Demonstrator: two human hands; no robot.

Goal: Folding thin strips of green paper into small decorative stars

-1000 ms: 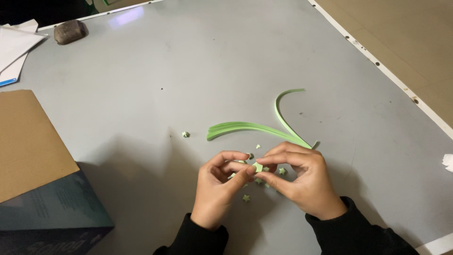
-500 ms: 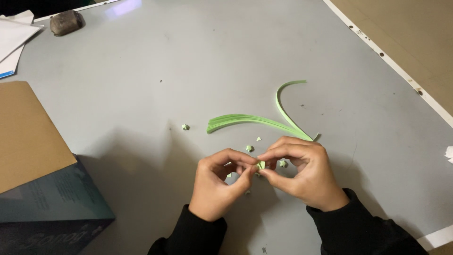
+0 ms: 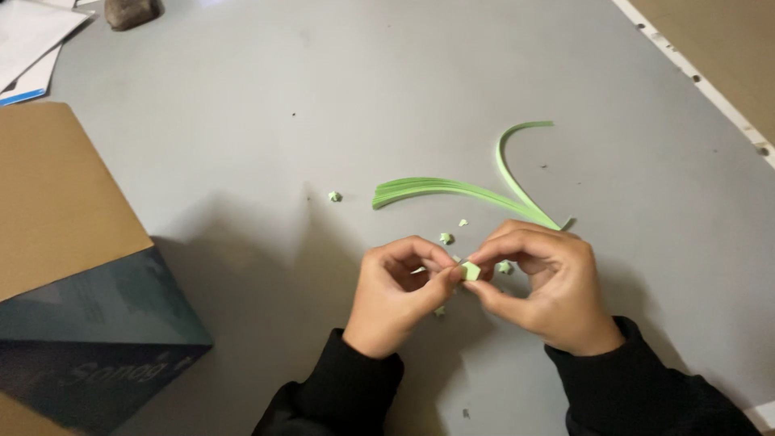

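Observation:
My left hand (image 3: 397, 295) and my right hand (image 3: 542, 284) meet over a grey table (image 3: 242, 137), fingertips pinching a small folded green paper piece (image 3: 471, 271) between them. Just beyond my hands lies a bundle of thin green paper strips (image 3: 452, 190), one strip curling upward to the right. Several tiny green folded bits lie around: one (image 3: 335, 196) to the left, one (image 3: 445, 238) above my left fingers, one (image 3: 504, 267) under my right fingers. Both wrists wear black sleeves.
A dark box with a brown cardboard flap (image 3: 73, 266) stands at the left. White papers (image 3: 32, 40) and a small dark object (image 3: 131, 11) lie at the far left corner. The table's white edge (image 3: 702, 85) runs along the right, with brown floor beyond.
My hands have stayed together on the green piece, turning it slightly; the view has shifted a little, so the strips and box appear displaced.

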